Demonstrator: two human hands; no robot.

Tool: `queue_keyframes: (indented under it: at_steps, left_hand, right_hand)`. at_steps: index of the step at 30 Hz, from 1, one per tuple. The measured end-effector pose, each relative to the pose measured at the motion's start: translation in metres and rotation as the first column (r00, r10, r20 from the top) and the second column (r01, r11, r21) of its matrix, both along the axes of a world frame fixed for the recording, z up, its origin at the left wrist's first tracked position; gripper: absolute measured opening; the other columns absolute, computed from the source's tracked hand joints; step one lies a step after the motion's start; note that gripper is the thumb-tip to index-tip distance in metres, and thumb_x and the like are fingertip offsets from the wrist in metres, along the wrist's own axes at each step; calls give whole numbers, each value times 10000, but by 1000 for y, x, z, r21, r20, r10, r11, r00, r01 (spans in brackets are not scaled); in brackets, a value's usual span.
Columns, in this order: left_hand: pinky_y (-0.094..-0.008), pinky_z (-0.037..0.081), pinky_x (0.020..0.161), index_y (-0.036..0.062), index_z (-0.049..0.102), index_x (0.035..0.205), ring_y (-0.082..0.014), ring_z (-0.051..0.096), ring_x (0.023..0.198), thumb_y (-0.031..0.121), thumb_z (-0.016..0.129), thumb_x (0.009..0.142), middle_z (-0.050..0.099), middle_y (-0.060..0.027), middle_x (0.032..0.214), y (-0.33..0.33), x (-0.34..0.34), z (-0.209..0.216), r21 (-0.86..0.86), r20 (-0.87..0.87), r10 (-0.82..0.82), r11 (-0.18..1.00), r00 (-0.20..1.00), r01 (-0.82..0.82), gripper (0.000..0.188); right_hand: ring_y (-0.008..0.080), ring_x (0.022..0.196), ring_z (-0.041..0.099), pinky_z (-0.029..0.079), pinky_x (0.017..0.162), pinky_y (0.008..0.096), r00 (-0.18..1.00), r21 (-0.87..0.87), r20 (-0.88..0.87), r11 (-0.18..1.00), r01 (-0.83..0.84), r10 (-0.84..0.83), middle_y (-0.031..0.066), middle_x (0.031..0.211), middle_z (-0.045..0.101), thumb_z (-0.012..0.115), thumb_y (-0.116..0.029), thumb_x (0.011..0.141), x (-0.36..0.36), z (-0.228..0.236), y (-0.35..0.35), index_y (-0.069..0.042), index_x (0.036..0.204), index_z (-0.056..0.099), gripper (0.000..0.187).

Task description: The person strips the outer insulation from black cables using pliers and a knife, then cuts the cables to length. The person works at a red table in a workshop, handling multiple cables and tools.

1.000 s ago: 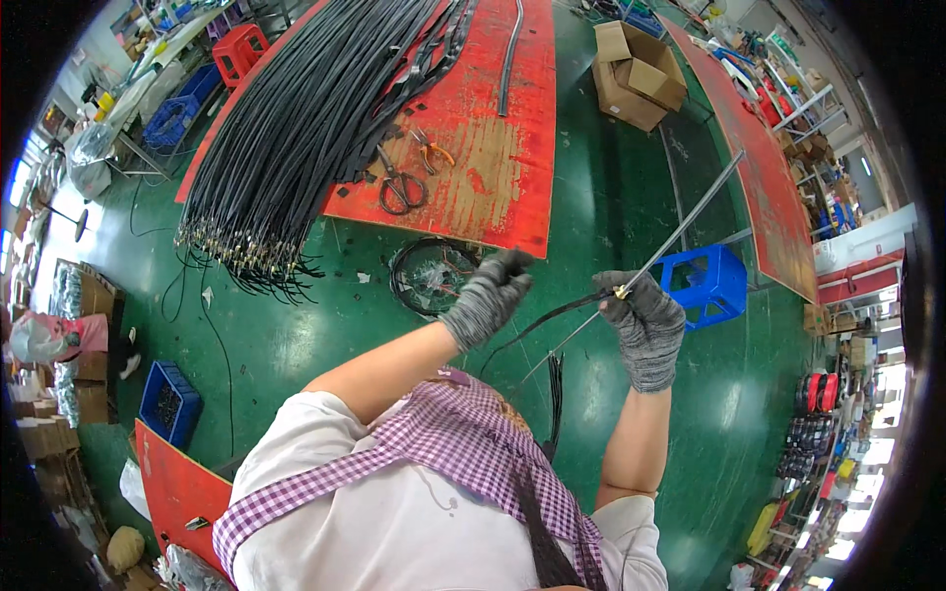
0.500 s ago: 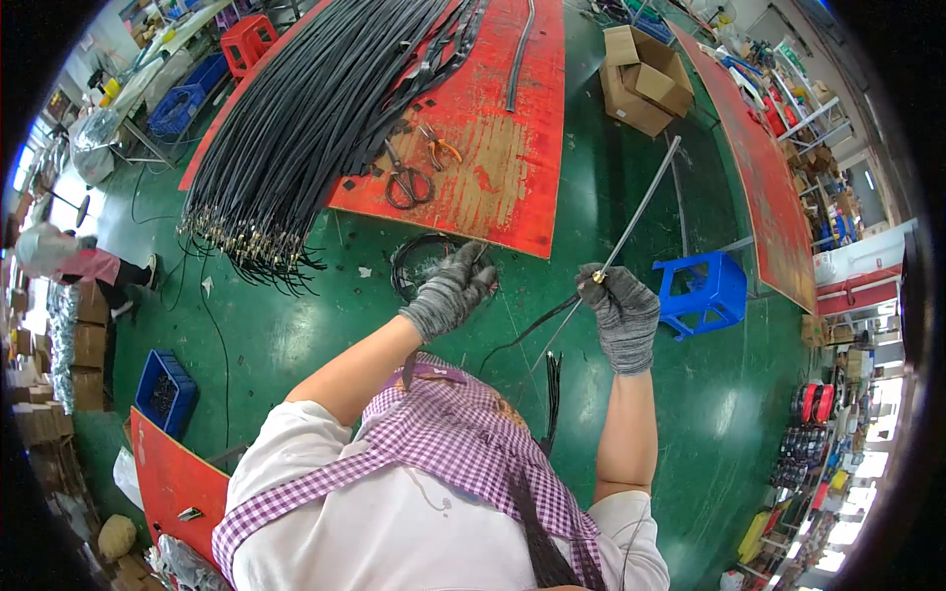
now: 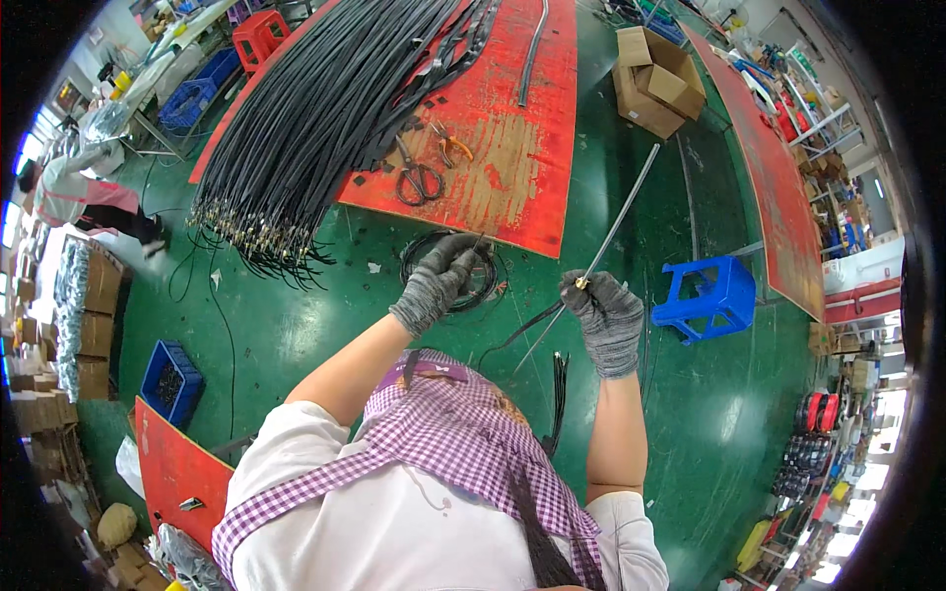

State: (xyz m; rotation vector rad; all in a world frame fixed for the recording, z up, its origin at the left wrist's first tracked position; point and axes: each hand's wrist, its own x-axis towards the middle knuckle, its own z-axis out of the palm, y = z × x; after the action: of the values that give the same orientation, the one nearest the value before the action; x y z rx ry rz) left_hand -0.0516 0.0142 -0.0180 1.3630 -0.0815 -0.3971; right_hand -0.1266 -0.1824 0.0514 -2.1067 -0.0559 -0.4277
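The red tabletop (image 3: 542, 167) is the place to start from. Just off its near right corner is the right hand (image 3: 603, 317), in a striped grey glove. Its grip is closed around a long metal rod (image 3: 625, 212), with a small brass-coloured fitting (image 3: 582, 284) peeking out at the fingers. The rod slants up and away, and its far end is over on the right side of the tabletop. A flat black strap (image 3: 519, 340) droops from the same hand, in front of the tabletop. The left hand (image 3: 439, 281) wears a grey glove too and is near the front edge of the tabletop. Its fingers are bent in, but I can't tell if its grip has anything in it. A loop of black cable (image 3: 481, 297) shows behind this hand, lower than the tabletop. A big bunch of long black tubes (image 3: 325, 108) covers the left part of the tabletop, and the ends with shiny tips hang over its edge. Scissors (image 3: 411, 167) and orange-handled pliers (image 3: 446, 141) lie near the middle of the tabletop. To its right are an open cardboard box (image 3: 655, 89) and, nearer, a blue stool (image 3: 737, 291).
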Motion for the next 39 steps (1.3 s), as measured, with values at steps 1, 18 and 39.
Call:
queue_keyframes:
  at_steps: [1, 18, 39]
  left_hand:
    - [-166, 366, 497, 67, 523, 964, -25, 425, 565, 172, 461, 834, 490, 57, 704, 1, 1, 0, -9, -44, -27, 1000, 999, 26, 177]
    - [-212, 416, 586, 40, 562, 866, -72, 491, 649, 142, 557, 779, 545, 10, 737, -43, -22, 22, -251, -71, -239, 944, 968, 215, 134]
    - [-214, 418, 639, 6, 559, 881, -64, 491, 687, 124, 553, 777, 569, -15, 760, -74, -25, 35, -93, 180, -182, 975, 967, 200, 157]
  right_hand:
    - [149, 620, 564, 445, 571, 252, 1000, 11, 13, 1000, -3, 3, 61, 696, 583, 637, -106, 679, 0, -2, -1, -59, 813, 612, 144]
    - [150, 609, 565, 433, 555, 257, 996, 11, -67, 998, 55, -54, 79, 675, 594, 617, -185, 717, 7, -7, -9, -42, 775, 615, 155]
    - [93, 626, 536, 435, 573, 230, 983, 472, -179, 880, 58, 31, 43, 703, 605, 633, -190, 712, 5, -29, -32, -24, 839, 617, 210]
